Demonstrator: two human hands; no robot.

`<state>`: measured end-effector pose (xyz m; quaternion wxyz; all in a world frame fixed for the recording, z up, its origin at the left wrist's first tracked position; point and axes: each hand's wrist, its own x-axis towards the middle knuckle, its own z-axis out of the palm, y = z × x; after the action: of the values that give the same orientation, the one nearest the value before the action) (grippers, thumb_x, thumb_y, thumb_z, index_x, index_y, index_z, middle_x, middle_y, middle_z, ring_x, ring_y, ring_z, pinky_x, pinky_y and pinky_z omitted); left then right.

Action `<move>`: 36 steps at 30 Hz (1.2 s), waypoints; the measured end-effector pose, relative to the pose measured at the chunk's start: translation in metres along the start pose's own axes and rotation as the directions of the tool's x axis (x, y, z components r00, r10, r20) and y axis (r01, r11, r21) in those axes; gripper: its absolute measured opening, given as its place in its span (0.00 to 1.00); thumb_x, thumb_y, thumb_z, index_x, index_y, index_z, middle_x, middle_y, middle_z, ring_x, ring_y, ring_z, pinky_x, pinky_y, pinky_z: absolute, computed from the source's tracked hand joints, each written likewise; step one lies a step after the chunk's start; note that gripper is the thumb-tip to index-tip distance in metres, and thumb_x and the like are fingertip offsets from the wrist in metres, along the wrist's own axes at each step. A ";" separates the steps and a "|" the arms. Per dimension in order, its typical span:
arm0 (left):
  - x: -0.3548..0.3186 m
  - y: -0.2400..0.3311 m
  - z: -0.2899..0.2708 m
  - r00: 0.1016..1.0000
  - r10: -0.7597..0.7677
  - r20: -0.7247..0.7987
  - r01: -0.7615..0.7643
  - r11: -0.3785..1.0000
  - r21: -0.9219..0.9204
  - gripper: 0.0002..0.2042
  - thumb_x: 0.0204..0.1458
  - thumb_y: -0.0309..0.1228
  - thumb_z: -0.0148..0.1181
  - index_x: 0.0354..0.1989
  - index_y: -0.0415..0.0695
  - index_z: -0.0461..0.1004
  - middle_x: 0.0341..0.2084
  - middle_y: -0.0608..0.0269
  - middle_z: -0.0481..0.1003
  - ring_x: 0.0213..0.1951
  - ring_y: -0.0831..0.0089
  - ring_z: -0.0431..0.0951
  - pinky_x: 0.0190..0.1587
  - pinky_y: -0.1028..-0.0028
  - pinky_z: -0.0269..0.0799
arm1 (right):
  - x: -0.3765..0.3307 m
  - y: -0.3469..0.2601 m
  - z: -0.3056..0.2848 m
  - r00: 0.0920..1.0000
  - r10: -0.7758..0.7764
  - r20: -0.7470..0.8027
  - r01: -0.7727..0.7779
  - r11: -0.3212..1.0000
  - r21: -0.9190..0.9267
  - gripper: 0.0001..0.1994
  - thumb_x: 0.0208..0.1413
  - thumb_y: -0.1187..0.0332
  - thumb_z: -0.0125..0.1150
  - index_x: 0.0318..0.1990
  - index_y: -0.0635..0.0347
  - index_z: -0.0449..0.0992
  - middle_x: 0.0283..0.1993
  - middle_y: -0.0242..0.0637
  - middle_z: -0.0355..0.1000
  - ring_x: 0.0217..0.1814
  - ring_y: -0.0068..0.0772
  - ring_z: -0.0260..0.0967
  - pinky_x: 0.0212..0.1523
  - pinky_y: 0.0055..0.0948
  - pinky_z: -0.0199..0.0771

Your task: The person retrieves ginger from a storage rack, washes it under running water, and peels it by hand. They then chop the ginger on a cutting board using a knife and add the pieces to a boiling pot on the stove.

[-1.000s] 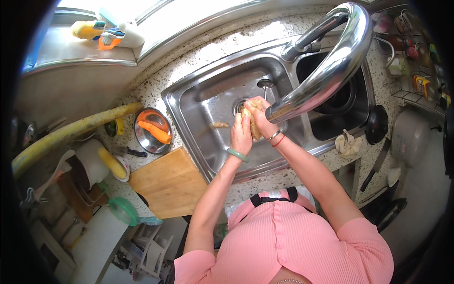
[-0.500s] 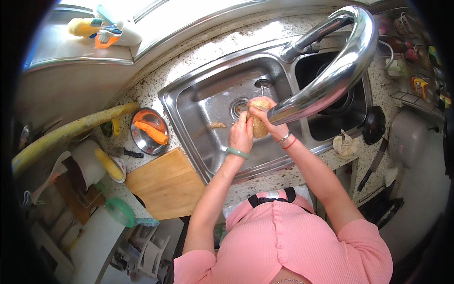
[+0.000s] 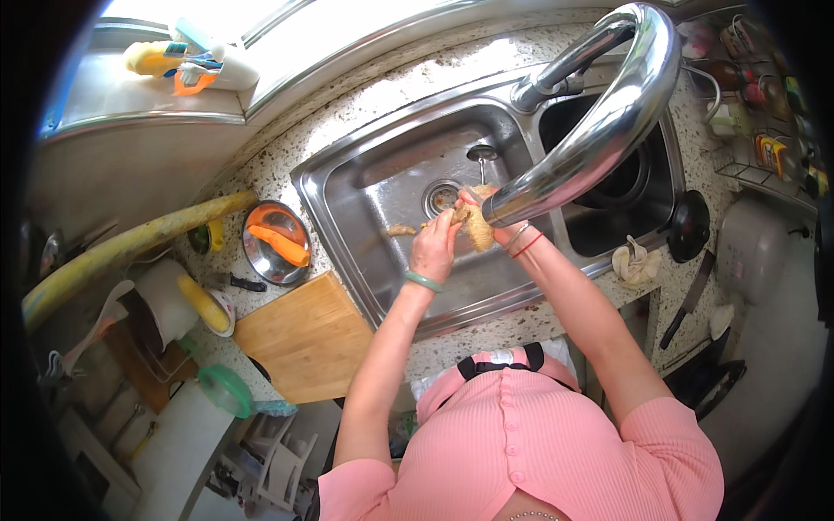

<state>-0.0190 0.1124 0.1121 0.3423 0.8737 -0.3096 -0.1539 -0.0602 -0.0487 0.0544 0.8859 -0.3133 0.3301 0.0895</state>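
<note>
A speckled stone counter runs from the far left to the near right under a bright window sill, and a double steel sink is set into it. A big curved chrome tap arches over the divider between the two basins. On the counter to the left lie a long pale-green gourd, a wooden cutting board and a small steel bowl holding an orange carrot piece. Over the left basin, near the drain, both hands meet: the left hand and the right hand, partly hidden behind the spout, are closed around a knobbly tan root, fingers curled on it.
</note>
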 end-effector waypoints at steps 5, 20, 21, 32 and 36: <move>0.001 0.005 -0.007 0.997 -0.056 -0.046 0.053 0.997 -0.053 0.14 0.53 0.28 0.54 0.49 0.41 0.68 0.34 0.50 0.75 0.38 0.55 0.76 0.39 0.63 0.72 | -0.019 -0.027 0.004 0.999 -0.032 0.004 0.032 0.994 -0.108 0.11 0.56 0.68 0.59 0.43 0.63 0.71 0.41 0.38 0.74 0.44 0.27 0.71 0.48 0.25 0.71; 0.000 -0.005 -0.009 0.987 0.054 -0.155 -0.083 0.979 -0.188 0.13 0.53 0.26 0.55 0.47 0.40 0.70 0.31 0.57 0.72 0.31 0.63 0.74 0.37 0.70 0.71 | 0.003 -0.012 0.022 0.989 0.104 -0.110 -0.119 0.983 -0.142 0.11 0.50 0.70 0.64 0.39 0.59 0.70 0.35 0.32 0.71 0.37 0.23 0.70 0.38 0.25 0.73; 0.002 -0.003 -0.010 0.981 0.031 -0.190 -0.083 0.958 -0.273 0.12 0.54 0.26 0.54 0.48 0.41 0.70 0.30 0.59 0.72 0.29 0.66 0.73 0.35 0.72 0.71 | -0.001 -0.015 0.020 0.991 0.070 -0.111 -0.088 0.981 -0.173 0.11 0.50 0.70 0.65 0.39 0.59 0.70 0.36 0.31 0.71 0.38 0.22 0.70 0.39 0.24 0.72; 0.019 0.018 -0.027 0.748 -0.208 0.630 0.426 -0.578 -0.696 0.14 0.62 0.47 0.40 0.42 0.51 0.65 0.27 0.65 0.65 0.22 0.79 0.59 0.24 0.81 0.58 | -0.050 -0.051 0.033 0.979 -0.201 -0.017 0.191 0.952 -0.239 0.14 0.48 0.73 0.63 0.42 0.65 0.70 0.38 0.34 0.73 0.39 0.22 0.70 0.41 0.24 0.72; 0.021 0.016 -0.020 0.725 -0.227 0.650 0.495 -0.485 -0.721 0.18 0.62 0.50 0.39 0.34 0.47 0.64 0.18 0.70 0.58 0.17 0.81 0.56 0.17 0.83 0.50 | -0.046 -0.045 0.032 0.970 -0.238 0.059 0.234 0.826 -0.513 0.14 0.50 0.70 0.65 0.44 0.62 0.71 0.46 0.33 0.72 0.46 0.20 0.68 0.49 0.22 0.68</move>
<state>-0.0003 0.0994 0.1365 0.7728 0.2676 0.2513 -0.5177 -0.0623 -0.0618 0.1249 0.7723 -0.5779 0.2559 0.0635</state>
